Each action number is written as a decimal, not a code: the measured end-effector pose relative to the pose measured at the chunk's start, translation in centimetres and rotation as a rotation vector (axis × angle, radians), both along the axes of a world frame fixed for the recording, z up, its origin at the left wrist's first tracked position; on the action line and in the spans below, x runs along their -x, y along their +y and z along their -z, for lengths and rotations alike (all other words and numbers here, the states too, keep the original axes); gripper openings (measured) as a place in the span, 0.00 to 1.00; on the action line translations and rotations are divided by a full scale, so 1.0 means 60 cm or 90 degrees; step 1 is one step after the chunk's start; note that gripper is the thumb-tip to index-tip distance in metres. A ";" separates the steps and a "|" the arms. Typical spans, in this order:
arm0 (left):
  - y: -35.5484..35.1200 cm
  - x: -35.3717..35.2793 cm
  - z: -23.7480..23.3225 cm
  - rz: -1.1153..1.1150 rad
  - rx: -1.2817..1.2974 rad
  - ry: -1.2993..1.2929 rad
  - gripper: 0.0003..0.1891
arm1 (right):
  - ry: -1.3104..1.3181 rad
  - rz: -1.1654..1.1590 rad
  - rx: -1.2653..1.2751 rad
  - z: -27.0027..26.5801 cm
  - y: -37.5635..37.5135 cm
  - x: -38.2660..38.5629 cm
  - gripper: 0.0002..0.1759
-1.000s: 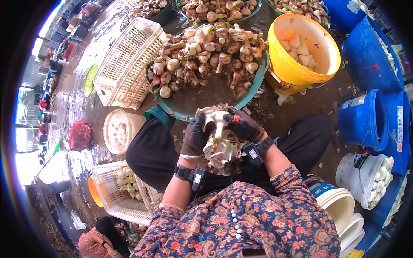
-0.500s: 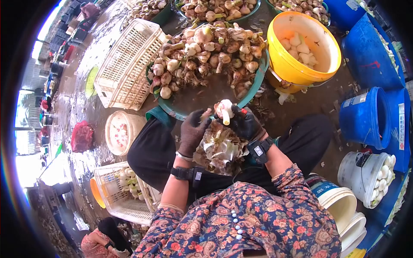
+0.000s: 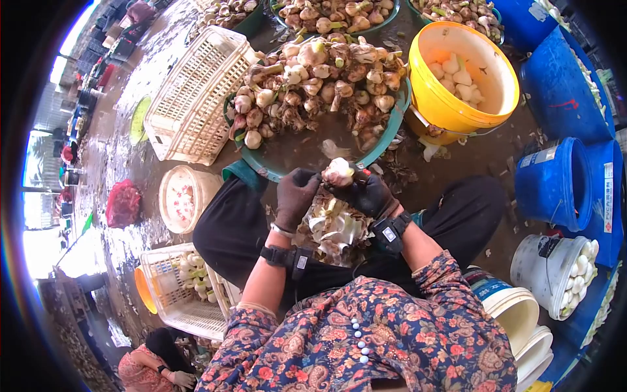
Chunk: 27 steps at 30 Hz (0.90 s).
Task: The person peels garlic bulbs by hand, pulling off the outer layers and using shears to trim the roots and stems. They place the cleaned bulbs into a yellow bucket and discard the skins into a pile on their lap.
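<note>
From my remote seat I see the right hand [image 3: 372, 196] gripping a garlic bulb [image 3: 337, 173] near the close rim of the green basin [image 3: 262, 167], probably to keep it steady. The left hand [image 3: 296, 196] curls with fingertips at the bulb's edge; I can't tell whether they pinch any skin. Loose garlic skins [image 3: 334, 228] lie heaped below both hands, presumably where they drop. Unpeeled garlic [image 3: 326, 81] fills the basin's far side; the yellow bucket [image 3: 434, 99], holding whiter bulbs [image 3: 457, 80], stands just beside it, I'd judge for easy reach.

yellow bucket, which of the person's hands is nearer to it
Right. The right hand is below and left of the yellow bucket in the picture, not touching it; the left hand is farther away, past the bulb.
</note>
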<state>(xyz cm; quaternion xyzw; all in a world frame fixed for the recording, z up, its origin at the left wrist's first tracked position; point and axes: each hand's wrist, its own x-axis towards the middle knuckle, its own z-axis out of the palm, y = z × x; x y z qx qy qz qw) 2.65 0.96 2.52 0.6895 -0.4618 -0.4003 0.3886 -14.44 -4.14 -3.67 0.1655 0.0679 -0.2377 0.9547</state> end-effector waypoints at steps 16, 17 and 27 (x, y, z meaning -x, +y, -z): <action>0.003 0.039 -0.009 0.089 0.209 -0.283 0.08 | 0.496 -0.046 0.665 -0.002 0.016 0.018 0.26; 0.010 0.046 -0.002 0.097 0.233 -0.381 0.09 | 0.593 0.014 0.903 0.008 0.017 0.019 0.26; 0.040 0.063 -0.045 0.079 0.268 -0.254 0.11 | 0.466 0.116 0.766 0.013 -0.001 0.002 0.17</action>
